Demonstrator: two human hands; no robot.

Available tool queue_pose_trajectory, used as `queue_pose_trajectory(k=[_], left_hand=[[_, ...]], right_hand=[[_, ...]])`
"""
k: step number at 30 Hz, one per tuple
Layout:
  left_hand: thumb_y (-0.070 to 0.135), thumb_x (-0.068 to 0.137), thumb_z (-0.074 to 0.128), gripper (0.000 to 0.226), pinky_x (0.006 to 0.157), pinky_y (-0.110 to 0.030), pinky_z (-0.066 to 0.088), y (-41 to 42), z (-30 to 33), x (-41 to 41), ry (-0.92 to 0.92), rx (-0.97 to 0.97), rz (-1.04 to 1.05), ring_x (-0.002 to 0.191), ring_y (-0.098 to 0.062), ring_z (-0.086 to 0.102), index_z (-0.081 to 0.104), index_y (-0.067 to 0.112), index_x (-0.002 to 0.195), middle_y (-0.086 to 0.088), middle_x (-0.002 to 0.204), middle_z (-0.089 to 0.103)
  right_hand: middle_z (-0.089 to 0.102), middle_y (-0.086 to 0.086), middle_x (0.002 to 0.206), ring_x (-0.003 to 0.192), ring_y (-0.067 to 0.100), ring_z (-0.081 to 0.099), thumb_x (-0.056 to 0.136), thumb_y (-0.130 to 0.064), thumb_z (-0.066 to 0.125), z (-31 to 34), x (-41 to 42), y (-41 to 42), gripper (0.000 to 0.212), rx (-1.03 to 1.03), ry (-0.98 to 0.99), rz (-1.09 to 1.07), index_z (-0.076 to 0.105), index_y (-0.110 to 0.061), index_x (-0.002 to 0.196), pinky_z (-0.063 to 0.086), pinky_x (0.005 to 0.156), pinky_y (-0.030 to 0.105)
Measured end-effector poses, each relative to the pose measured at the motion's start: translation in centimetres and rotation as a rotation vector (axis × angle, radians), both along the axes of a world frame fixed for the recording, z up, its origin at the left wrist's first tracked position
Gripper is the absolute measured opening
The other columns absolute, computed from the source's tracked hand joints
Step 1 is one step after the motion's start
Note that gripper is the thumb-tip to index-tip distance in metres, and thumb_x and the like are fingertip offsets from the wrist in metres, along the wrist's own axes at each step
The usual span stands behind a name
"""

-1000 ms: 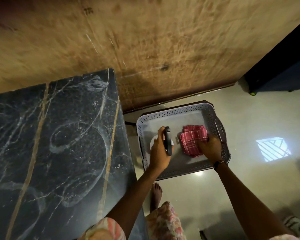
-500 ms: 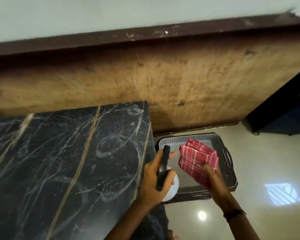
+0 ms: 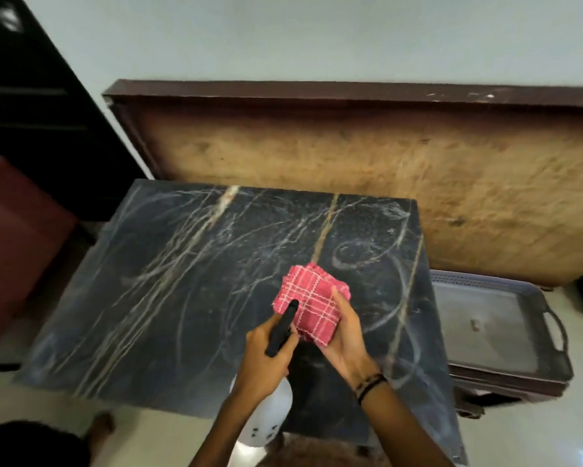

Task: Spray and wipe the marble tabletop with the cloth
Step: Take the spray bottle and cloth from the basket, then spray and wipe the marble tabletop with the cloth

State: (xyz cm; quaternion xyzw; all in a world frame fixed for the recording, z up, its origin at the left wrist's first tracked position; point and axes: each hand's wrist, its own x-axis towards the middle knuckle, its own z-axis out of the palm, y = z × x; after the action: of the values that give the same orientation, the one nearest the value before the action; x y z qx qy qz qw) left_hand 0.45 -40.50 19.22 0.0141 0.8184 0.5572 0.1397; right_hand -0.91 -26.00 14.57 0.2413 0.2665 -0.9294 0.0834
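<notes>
Head view. Pale wall at the back, with one large brown wooden board (image 3: 367, 183) leaning against it directly behind the table (image 3: 169, 298). Table count: one, black marble top with white and tan veins, dull smears visible on the surface.

Task items: one cloth (image 3: 312, 303), red with white check, folded into a thick square; one spray bottle (image 3: 269, 417), white body, black nozzle head.

Hands: two, both over the near-right part of the table. Left hand (image 3: 265, 360) has its fingers wrapped around the black head of the spray bottle; the white body hangs below the hand, at the table's near edge, and the nozzle tip points away from the person, overlapping the cloth's near-left corner. Right hand (image 3: 344, 335) grips the cloth, thumb on top, fingers beneath; cannot tell whether the cloth touches the marble. A dark band sits on the right wrist.

Surroundings, relative to the table: one grey tray (image 3: 505, 332) with a handle just beside its right edge, lower down, on a dark stand. One reddish seat (image 3: 17, 237) to the left. Dark furniture behind that. Pale floor (image 3: 519, 433) around the table; one bare foot (image 3: 99, 424) at the near-left.
</notes>
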Motion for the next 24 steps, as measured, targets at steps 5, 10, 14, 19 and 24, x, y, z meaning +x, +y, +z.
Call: queue_pose_trajectory(k=[5,10,14,19,24], left_hand=[[0.031,0.078,0.075,0.024,0.052,-0.025,0.043,-8.0,-1.8,-0.4,-0.115,-0.088,0.112,0.046,-0.010,0.055,0.065,0.015,0.064,-0.001,0.052,0.060],[0.044,0.074,0.075,0.026,0.053,-0.027,0.047,-13.4,-2.6,0.0,-0.290,-0.058,0.218,0.042,-0.008,0.056,0.068,0.020,0.065,0.007,0.046,0.059],[0.050,0.073,0.072,0.032,0.045,-0.023,0.044,-15.9,-2.5,0.2,-0.335,-0.009,0.229,0.040,-0.007,0.054,0.065,0.020,0.064,0.003,0.049,0.061],[0.051,0.076,0.069,0.031,0.041,-0.019,0.043,-16.7,-2.2,-0.4,-0.320,-0.024,0.180,0.039,-0.004,0.055,0.068,0.020,0.069,0.001,0.058,0.068],[0.050,0.076,0.070,0.034,0.041,-0.015,0.041,-16.5,-2.2,-1.5,-0.324,-0.029,0.207,0.038,-0.002,0.055,0.066,0.017,0.067,0.003,0.053,0.064]], right_hand=[[0.062,0.018,0.129,0.117,0.032,0.061,0.094,-0.049,0.046,-0.6,-1.2,-8.6,0.056,0.013,-0.020,0.087,0.052,-0.009,0.133,0.056,0.088,0.044],[0.061,0.019,0.130,0.120,0.034,0.058,0.089,-0.053,0.047,-0.5,-1.6,-13.9,0.065,0.061,-0.078,0.160,0.049,-0.008,0.136,0.046,0.101,0.049],[0.061,0.018,0.129,0.119,0.032,0.059,0.086,-0.057,0.046,-0.4,-1.8,-15.8,0.069,0.109,-0.089,0.222,0.048,-0.011,0.137,0.052,0.093,0.045],[0.062,0.018,0.128,0.118,0.033,0.060,0.087,-0.061,0.045,-1.2,-2.2,-16.4,0.069,0.103,-0.087,0.257,0.050,-0.012,0.136,0.053,0.093,0.048],[0.064,0.018,0.125,0.114,0.034,0.062,0.089,-0.062,0.043,-2.2,-2.6,-16.5,0.068,0.086,-0.096,0.268,0.050,-0.013,0.135,0.055,0.086,0.050]])
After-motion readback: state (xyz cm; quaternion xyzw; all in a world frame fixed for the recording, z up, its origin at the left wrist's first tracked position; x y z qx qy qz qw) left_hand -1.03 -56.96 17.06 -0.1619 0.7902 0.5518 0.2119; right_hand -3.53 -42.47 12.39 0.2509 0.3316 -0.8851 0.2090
